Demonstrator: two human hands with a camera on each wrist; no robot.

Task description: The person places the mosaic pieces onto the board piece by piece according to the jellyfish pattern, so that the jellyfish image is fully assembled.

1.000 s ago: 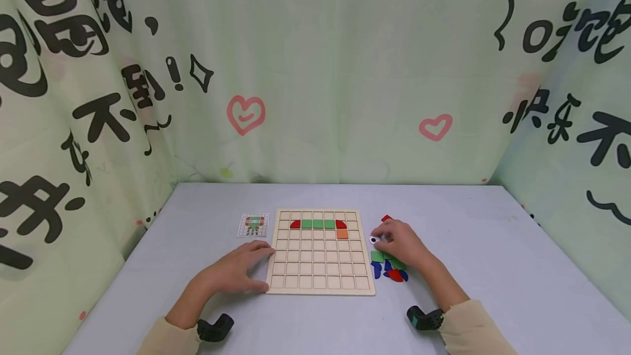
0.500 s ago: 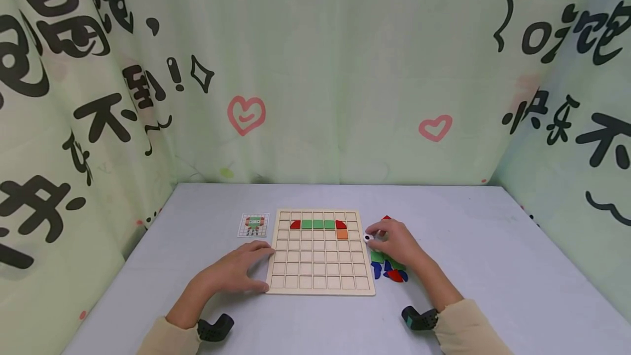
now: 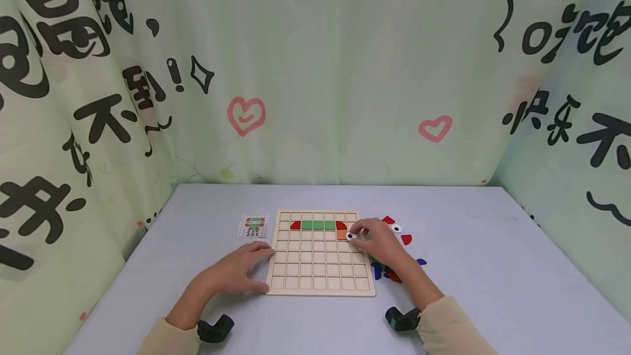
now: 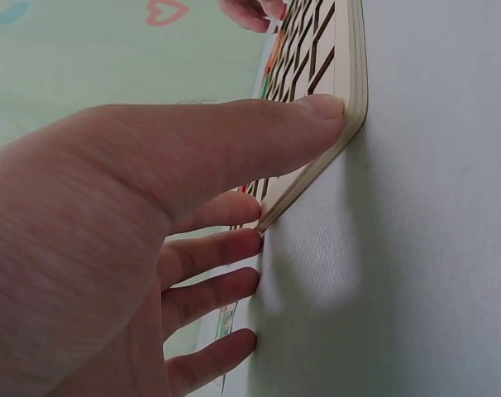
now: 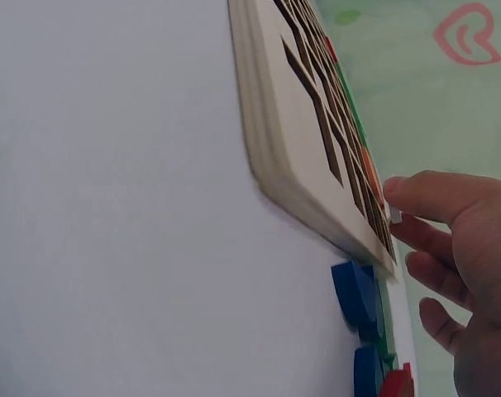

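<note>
A wooden grid board lies on the table, with red quarter-round pieces and green squares along an upper row and an orange square below the right red one. My left hand rests at the board's left side, its thumb touching the near corner and its fingers extended along the edge. Over the board's right part, my right hand pinches a white eye piece with a black pupil between thumb and index finger. The piece is just right of the orange square; whether it touches the board I cannot tell.
Right of the board lie another eye piece, red pieces and blue pieces, partly behind the right arm. A small picture card with a robot-like figure lies left of the board. A printed curtain surrounds the table.
My right hand has moved left with the eye piece, from beside the board to over its right columns. Loose pieces it covered now show. The left hand has stayed put.
</note>
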